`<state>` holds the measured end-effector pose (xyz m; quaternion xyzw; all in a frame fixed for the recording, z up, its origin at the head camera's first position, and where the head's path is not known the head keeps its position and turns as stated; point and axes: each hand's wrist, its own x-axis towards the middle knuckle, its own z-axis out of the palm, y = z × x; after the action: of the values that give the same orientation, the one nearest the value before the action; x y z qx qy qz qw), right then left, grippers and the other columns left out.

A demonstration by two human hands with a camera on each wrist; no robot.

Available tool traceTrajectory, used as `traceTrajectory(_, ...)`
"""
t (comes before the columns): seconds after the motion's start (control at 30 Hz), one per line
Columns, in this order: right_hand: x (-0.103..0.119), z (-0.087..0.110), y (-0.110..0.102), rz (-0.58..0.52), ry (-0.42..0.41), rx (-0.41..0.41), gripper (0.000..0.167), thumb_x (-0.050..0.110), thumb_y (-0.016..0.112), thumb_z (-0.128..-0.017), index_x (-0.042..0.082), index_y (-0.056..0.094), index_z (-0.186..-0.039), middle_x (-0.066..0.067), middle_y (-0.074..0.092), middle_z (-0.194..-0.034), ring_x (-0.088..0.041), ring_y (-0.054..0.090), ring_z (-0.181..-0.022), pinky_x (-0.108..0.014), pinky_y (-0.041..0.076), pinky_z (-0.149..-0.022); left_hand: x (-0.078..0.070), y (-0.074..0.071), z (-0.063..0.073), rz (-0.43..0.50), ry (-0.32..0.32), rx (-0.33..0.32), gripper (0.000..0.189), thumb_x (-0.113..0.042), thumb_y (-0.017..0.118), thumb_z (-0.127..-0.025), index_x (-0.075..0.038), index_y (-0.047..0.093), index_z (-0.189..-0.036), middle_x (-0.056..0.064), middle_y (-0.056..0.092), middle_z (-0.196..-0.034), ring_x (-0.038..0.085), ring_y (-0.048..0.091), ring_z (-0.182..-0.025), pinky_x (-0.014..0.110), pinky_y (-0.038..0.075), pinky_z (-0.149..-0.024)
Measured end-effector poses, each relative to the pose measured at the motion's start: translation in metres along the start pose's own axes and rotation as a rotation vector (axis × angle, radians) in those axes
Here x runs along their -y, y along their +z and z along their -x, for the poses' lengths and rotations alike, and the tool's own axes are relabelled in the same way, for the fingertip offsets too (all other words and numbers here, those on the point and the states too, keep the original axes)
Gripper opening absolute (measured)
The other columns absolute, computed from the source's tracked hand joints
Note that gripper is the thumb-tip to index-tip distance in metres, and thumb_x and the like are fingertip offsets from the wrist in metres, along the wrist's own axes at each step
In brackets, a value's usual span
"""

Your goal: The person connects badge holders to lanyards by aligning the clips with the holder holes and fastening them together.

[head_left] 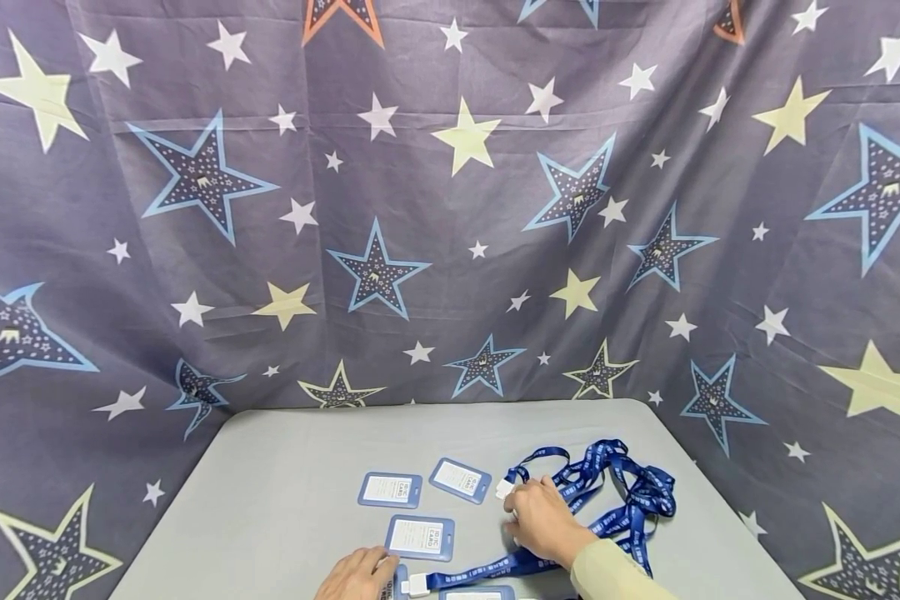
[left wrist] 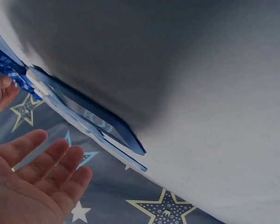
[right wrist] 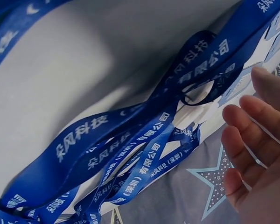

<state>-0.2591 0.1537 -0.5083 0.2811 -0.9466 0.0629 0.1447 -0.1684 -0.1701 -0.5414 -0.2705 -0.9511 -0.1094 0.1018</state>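
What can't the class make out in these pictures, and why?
- Head view: covered card, partly hidden by the left hand.
- Head view: bottom card, cut off by the bottom edge.
- Head view: fine print on the middle card, too small.
- Right wrist view: upper-left strap, cut off by the edges.

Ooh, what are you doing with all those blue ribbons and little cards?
A person has both hands over a pale table. The right hand is reaching beside a white clip at the end of one blue lanyard, next to a tangled pile of lanyards. The left hand is down by a card holder, with another lanyard's clip right at its edge. Three more card holders lie farther back without lanyards.
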Motion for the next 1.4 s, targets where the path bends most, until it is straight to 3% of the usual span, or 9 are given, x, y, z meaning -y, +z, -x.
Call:
traceTrajectory(0.2,-0.002,0.003,0.0,0.026,0.001,0.059,0.026,0.021,0.085,-0.071,0.025,0.06,-0.063,0.014,0.052,-0.065,-0.011,0.047,-0.068,-0.033,0.035,-0.071,0.001,0.001,0.001,-0.006,0.001,-0.02,0.095,-0.086,0.054,-0.082,0.0,0.071,-0.119,0.013,0.068,-0.115,0.03,0.064,-0.106,0.05,0.056,-0.093)
traceTrajectory(0.5,-0.007,0.008,0.001,0.055,0.023,0.098,0.025,0.024,0.088,-0.069,0.024,0.063,-0.065,0.014,0.052,-0.065,-0.013,0.049,-0.069,-0.037,0.037,-0.073,0.003,0.003,0.001,-0.009,0.006,-0.022,0.096,-0.086,0.053,-0.082,0.0,0.071,-0.119,0.013,0.067,-0.115,0.029,0.064,-0.105,0.049,0.056,-0.093)
traceTrajectory(0.67,-0.009,0.01,-0.001,0.044,0.013,0.106,0.025,0.013,0.084,-0.066,0.025,0.062,-0.063,0.015,0.055,-0.065,-0.014,0.052,-0.071,-0.037,0.037,-0.073,0.006,0.006,0.001,-0.029,0.04,-0.054,0.094,-0.085,0.053,-0.083,0.0,0.072,-0.118,0.013,0.068,-0.113,0.029,0.064,-0.103,0.048,0.057,-0.09)
traceTrajectory(0.9,-0.01,0.011,0.0,0.071,-0.006,0.129,0.024,0.009,0.083,-0.066,0.026,0.067,-0.066,0.016,0.062,-0.069,-0.014,0.055,-0.071,-0.036,0.038,-0.073,0.006,0.004,0.001,-0.004,0.03,-0.033,0.094,-0.084,0.055,-0.083,0.001,0.071,-0.118,0.015,0.068,-0.112,0.03,0.065,-0.103,0.05,0.057,-0.09)
traceTrajectory(1.2,-0.011,0.011,0.003,0.063,0.019,0.17,0.017,0.011,0.084,-0.069,0.025,0.075,-0.073,0.014,0.066,-0.073,-0.018,0.06,-0.078,-0.054,0.045,-0.098,0.006,0.003,0.001,-0.01,0.024,-0.015,0.095,-0.085,0.053,-0.083,0.001,0.071,-0.118,0.016,0.068,-0.113,0.031,0.065,-0.103,0.05,0.056,-0.091)
traceTrajectory(1.3,-0.012,0.012,0.002,0.056,0.02,0.163,0.016,0.012,0.084,-0.07,0.024,0.074,-0.073,0.014,0.065,-0.072,-0.017,0.059,-0.077,-0.054,0.045,-0.097,0.007,0.004,0.001,-0.013,0.025,-0.023,0.096,-0.086,0.052,-0.083,0.001,0.071,-0.118,0.016,0.067,-0.112,0.031,0.064,-0.102,0.051,0.056,-0.091)
traceTrajectory(1.4,-0.013,0.013,0.003,0.041,0.011,0.148,0.016,0.014,0.084,-0.07,0.024,0.072,-0.07,0.015,0.06,-0.069,-0.015,0.055,-0.073,-0.045,0.044,-0.085,0.007,0.004,0.001,-0.009,0.018,-0.012,0.097,-0.086,0.053,-0.082,0.002,0.071,-0.118,0.016,0.067,-0.113,0.032,0.064,-0.103,0.051,0.056,-0.092)
